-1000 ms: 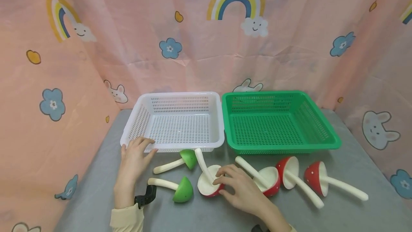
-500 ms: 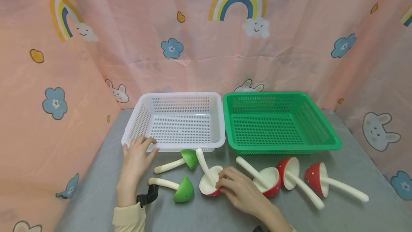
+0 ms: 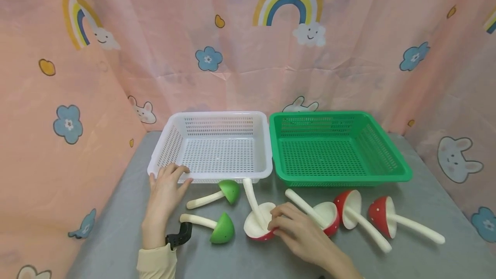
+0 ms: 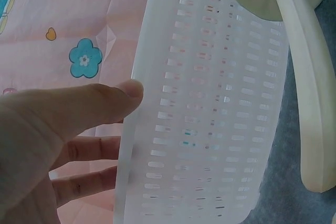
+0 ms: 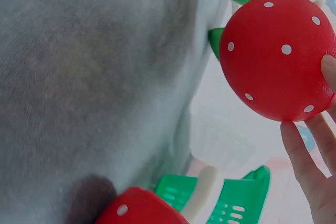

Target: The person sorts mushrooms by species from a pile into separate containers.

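Observation:
My right hand [image 3: 280, 226] grips the cap of a red white-dotted mushroom [image 3: 258, 226] on the grey table, its white stem pointing up and away. In the right wrist view the red cap [image 5: 273, 56] fills the upper right, with my fingertips [image 5: 307, 163] curled under it. My left hand [image 3: 170, 180] rests with straight fingers on the front left rim of the white basket [image 3: 217, 117]. In the left wrist view my thumb [image 4: 100, 106] touches the basket wall [image 4: 210, 108]. Two green mushrooms [image 3: 222, 228] [image 3: 228, 190] lie between my hands.
A green basket [image 3: 387, 152] stands to the right of the white one. Three more red mushrooms [image 3: 325, 216] [image 3: 350, 208] [image 3: 381, 216] lie in a row right of my right hand. Pink printed curtains close off the table's back and sides.
My right hand has closed further around the red mushroom's cap and nudged it slightly right, and its stem stands steeper. The left hand has stayed on the white basket's rim.

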Demonstrator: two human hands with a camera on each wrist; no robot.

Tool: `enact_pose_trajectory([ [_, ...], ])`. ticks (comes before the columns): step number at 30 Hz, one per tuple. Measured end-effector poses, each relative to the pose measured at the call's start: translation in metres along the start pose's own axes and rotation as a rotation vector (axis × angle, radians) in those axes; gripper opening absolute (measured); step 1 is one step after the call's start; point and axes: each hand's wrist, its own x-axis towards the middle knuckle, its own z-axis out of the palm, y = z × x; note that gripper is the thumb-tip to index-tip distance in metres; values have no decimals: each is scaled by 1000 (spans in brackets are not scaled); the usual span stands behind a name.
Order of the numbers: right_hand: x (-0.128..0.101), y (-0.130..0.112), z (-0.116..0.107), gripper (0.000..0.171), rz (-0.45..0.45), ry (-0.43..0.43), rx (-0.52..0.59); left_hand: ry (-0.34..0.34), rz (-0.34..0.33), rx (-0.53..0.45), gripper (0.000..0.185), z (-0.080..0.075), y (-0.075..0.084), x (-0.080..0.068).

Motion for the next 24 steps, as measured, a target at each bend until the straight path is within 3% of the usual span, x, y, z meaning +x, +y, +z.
enact_pose_trajectory([
  [5,-2,-4,-10,6,-42,12,30,6,-1,-3,17,1,1,0],
  [10,3,-7,-19,15,-107,66,56,2,-3,-1,17,1,1,0],
  [15,14,-7,-28,12,-175,92,48,-5,-3,0,17,1,2,1],
  [18,21,-5,-33,20,-203,84,42,-10,-4,-3,18,1,2,1],
  [24,38,3,-44,16,-185,35,0,-16,-8,-2,19,0,1,0],
])
